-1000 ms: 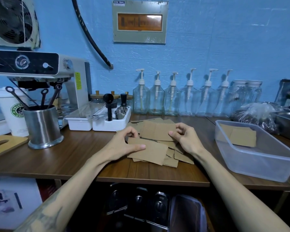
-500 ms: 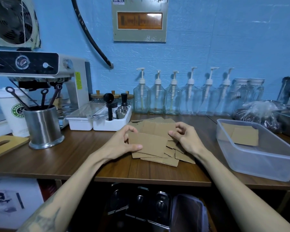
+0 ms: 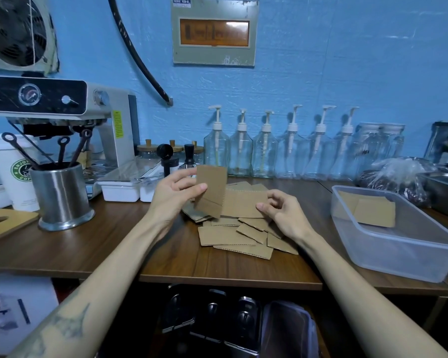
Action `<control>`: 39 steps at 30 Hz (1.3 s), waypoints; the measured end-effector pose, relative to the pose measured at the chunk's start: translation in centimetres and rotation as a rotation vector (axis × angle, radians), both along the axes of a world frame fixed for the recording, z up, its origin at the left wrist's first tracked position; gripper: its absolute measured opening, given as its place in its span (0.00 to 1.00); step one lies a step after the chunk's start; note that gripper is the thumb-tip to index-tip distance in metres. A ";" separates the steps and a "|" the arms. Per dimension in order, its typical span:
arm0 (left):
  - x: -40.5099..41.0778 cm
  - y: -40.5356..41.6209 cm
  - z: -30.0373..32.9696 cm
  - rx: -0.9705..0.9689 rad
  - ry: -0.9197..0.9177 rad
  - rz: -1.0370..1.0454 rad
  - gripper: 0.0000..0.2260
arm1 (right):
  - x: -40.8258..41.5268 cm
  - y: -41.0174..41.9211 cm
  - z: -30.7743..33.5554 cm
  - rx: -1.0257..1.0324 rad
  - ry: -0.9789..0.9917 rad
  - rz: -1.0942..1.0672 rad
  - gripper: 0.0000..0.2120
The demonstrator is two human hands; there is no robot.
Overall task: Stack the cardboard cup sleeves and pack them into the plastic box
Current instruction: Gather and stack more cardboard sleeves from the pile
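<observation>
Sleeve: light, thin cardboard, bends easily; I judge edges best.
Left hand: grip pinches it upright.
Right hand: grip loosely curled over pile, holding nothing certain.
Plastic box: on desk.

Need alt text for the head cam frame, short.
A person's left hand holds one cardboard cup sleeve upright above a loose pile of sleeves on a wooden counter, while the right hand pinches a sleeve in the pile. A clear plastic box at right already holds sleeves.
</observation>
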State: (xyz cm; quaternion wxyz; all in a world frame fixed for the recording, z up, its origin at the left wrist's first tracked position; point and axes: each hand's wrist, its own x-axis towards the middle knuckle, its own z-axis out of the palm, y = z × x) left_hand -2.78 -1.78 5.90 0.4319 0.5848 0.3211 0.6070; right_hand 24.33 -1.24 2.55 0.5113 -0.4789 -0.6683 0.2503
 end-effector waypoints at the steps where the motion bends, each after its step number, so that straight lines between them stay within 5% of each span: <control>1: 0.4 0.1 0.1 0.017 0.055 0.010 0.16 | 0.0 -0.1 0.0 0.000 0.004 0.001 0.04; 6: 2.9 1.2 -0.5 0.229 0.421 0.060 0.14 | -0.1 -0.2 0.1 0.005 0.010 0.029 0.04; 10: 4.1 1.9 -2.0 0.401 0.670 0.170 0.19 | -0.3 -0.6 0.4 0.017 0.010 0.057 0.13; 14: 4.1 1.9 -2.9 0.401 0.837 0.243 0.24 | -0.5 -0.8 0.5 -0.019 0.038 0.089 0.17; 20: 3.9 2.5 -3.4 0.367 0.761 0.038 0.25 | 0.0 -0.8 0.6 -0.045 0.036 0.122 0.25; 25: 4.0 2.8 -3.3 0.399 0.740 0.102 0.23 | -0.5 -1.1 0.8 -0.011 0.067 0.087 0.09; 35: 2.9 2.7 -2.3 0.226 0.496 0.154 0.16 | 0.0 0.0 0.8 0.015 0.061 -0.010 0.07; 39: 0.3 3.8 -2.0 0.236 0.612 0.245 0.10 | 0.3 0.7 1.6 -0.001 0.038 -0.039 0.04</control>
